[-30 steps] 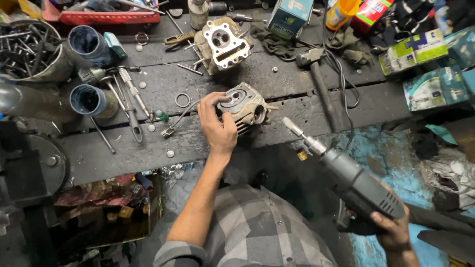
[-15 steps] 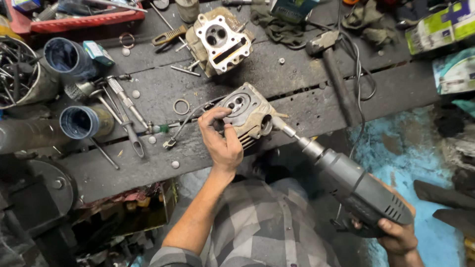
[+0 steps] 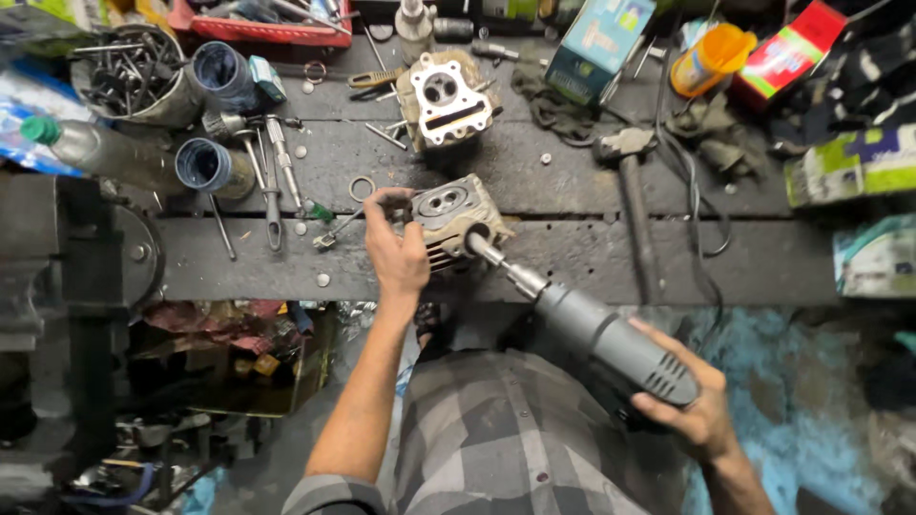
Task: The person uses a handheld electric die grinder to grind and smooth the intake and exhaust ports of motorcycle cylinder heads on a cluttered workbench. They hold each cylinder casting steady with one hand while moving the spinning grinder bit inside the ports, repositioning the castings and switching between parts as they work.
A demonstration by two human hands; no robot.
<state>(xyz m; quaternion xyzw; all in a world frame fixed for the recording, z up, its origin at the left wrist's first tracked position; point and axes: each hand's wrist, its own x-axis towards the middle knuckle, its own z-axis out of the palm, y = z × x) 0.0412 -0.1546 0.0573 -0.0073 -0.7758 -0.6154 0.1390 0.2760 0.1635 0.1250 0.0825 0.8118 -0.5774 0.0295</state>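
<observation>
A grey finned engine cylinder head (image 3: 456,221) is held at the near edge of the dark table (image 3: 592,253), roughly at the middle of that edge, tipped so that one side port faces the person. The left hand (image 3: 396,250) is laid over its left side, the fingers (image 3: 384,198) curled around the casting and pressing it against the table. A grey electric hand grinder (image 3: 611,345) is gripped at its rear by the right hand (image 3: 689,405), the fingers wrapped fully around the body. Its slim nose and bit (image 3: 487,250) are set against, or just inside, the round port on the near face of the head; how deep the bit reaches cannot be told.

The work is judged to be in its middle stage: the head has been positioned and steadied, and the tool has been brought to the port, so the port is being worked or is on the point of being worked. No finished surface can be made out, so how much of the port has been done cannot be told.

A second cylinder head (image 3: 447,98), lighter and cleaner on its top face, lies further in toward the far edge, untouched. A hammer (image 3: 632,195) lies to the right, wrenches (image 3: 272,186) and two blue cylinders (image 3: 212,164) toward the left end.
</observation>
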